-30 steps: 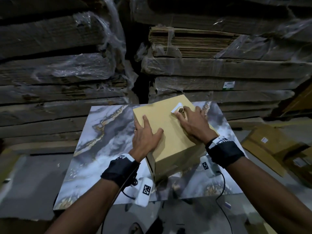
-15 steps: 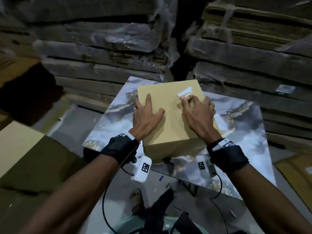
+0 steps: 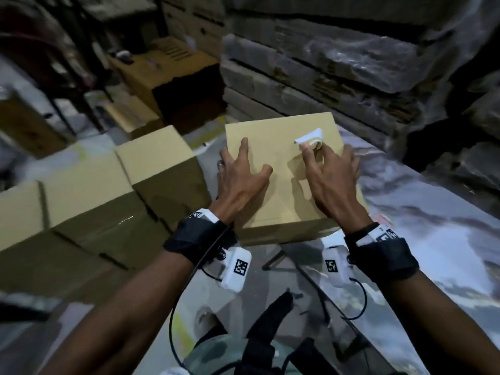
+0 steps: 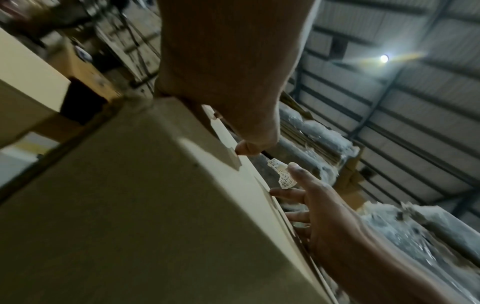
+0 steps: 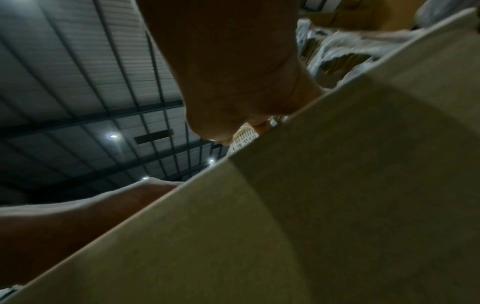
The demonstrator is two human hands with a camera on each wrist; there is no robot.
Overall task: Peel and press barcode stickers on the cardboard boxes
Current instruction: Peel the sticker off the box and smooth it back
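Observation:
A plain cardboard box (image 3: 281, 185) sits at the near left corner of the marble table (image 3: 433, 239). My left hand (image 3: 243, 171) lies flat on the box top with its fingers spread. My right hand (image 3: 332, 171) rests on the right part of the top. Its index fingertip and thumb pinch a white barcode sticker (image 3: 309, 138), which curls up off the cardboard. In the left wrist view the sticker (image 4: 281, 174) stands clear above the box edge (image 4: 259, 174), printed side showing. In the right wrist view only a sliver of the sticker (image 5: 244, 139) shows past the box side (image 5: 337, 205).
A row of closed cardboard boxes (image 3: 157, 163) runs along the left, close to the table. An open printed box (image 3: 167, 69) stands behind them. Plastic-wrapped stacks of flat cardboard (image 3: 338, 63) wall the back and right. My foot (image 3: 205, 320) shows below the table edge.
My head has swung left, bringing the row of boxes into view. The box now sits nearer the table's left corner. Both hands stay on it, and the sticker curls higher.

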